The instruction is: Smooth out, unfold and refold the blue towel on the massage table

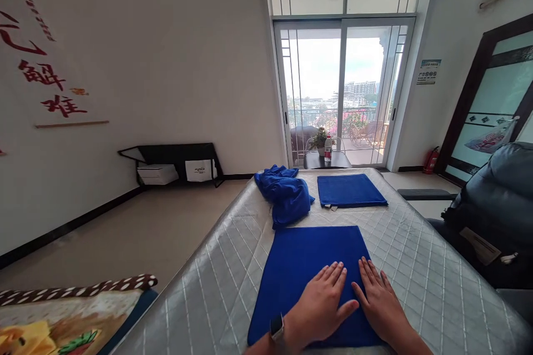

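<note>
A blue cloth (pixel 291 266) lies spread flat on the quilted mattress (pixel 225 266) in front of me. My left hand (pixel 323 302), with a watch at its wrist, rests palm down on the cloth, fingers stretched out. Over the cloth's right edge lies my right hand (pixel 377 294), flat too, its fingers extended. Neither hand grips anything. Beyond, a crumpled blue cloth (pixel 287 194) sits in a heap at the left. To its right is another blue cloth (pixel 350 189), laid flat as a neat rectangle with a white tag at its near edge.
A black table (pixel 327 161) with a plastic bottle (pixel 328 150) and a potted plant (pixel 320 140) stands past the mattress's far end. A dark leather chair (pixel 499 194) is close on the right. At lower left lies a patterned blanket (pixel 95 310). A black rack (pixel 179 153) stands by the wall.
</note>
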A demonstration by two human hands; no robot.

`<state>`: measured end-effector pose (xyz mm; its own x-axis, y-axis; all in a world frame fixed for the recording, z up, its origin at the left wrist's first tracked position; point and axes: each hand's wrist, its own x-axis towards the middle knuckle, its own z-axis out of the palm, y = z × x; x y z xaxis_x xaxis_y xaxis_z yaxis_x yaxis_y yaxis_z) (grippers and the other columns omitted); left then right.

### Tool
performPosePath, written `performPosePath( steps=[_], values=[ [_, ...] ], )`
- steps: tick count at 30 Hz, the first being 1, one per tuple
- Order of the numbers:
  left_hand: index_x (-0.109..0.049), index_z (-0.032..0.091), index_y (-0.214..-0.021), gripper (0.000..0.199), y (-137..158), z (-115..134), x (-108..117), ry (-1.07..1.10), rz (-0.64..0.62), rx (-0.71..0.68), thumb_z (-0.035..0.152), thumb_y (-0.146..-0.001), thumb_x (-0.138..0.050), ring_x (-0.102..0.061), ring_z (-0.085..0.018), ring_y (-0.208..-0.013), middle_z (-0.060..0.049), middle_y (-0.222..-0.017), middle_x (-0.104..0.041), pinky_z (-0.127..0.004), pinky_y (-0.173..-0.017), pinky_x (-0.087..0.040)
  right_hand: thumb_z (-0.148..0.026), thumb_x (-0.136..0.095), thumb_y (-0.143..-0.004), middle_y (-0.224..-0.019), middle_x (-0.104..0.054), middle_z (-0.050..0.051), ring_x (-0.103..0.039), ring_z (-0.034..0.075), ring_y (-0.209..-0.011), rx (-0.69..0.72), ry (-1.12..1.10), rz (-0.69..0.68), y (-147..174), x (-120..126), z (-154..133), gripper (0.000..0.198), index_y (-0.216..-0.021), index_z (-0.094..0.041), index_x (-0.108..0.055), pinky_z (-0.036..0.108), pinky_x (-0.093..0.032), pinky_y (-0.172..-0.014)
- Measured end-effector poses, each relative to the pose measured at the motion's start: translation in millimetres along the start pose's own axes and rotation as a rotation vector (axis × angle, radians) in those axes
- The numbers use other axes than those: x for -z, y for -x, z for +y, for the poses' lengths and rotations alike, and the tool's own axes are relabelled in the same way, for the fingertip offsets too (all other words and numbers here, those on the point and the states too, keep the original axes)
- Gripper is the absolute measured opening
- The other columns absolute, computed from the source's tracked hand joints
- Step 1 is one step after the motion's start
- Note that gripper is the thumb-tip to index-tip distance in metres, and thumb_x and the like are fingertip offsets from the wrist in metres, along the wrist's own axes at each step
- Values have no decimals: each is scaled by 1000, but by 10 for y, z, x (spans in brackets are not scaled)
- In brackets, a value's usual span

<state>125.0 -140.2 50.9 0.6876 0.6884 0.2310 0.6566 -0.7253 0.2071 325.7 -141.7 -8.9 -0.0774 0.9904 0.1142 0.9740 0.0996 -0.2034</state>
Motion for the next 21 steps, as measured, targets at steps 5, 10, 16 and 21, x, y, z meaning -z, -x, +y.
performPosePath(
  steps=[5, 10, 16, 21],
  values=[
    [-28, 15, -154, 63, -372, -21, -360, -30, 52, 55, 51, -103, -24, -23, -22, -148, -9, -160, -28, -39, -121, -26, -46, -21, -98, -160, -23, 5, -16, 21, -149, -8, 15, -37, -9, 25, -8, 64, -154, -14, -27, 46, -15, -121],
    [-23, 17, -155, 63, -270, -193, -500, -60, 40, 90, 52, -103, -20, -19, -21, -149, -6, -161, -25, -40, -121, -26, -51, -23, -98, -161, -22, 6, -15, 23, -149, -16, -12, -49, -2, 79, -31, 67, -154, -14, -27, 46, -14, -121],
    [-27, 14, -154, 71, 57, -652, -228, -109, -42, 308, 60, -101, -18, -22, -24, -148, -10, -159, -27, -44, -120, -27, -54, -23, -98, -161, -22, 3, -16, 22, -149, -33, -67, -33, 26, 134, -48, 68, -155, -17, -26, 46, -12, -122],
    [-24, 9, -154, 75, 521, -1157, -50, -168, -40, 539, 61, -100, -17, -21, -25, -148, -13, -160, -23, -46, -121, -23, -54, -23, -98, -161, -20, 2, -15, 21, -149, -46, -72, -53, 29, 148, -48, 68, -154, -17, -25, 45, -12, -122]
  ],
)
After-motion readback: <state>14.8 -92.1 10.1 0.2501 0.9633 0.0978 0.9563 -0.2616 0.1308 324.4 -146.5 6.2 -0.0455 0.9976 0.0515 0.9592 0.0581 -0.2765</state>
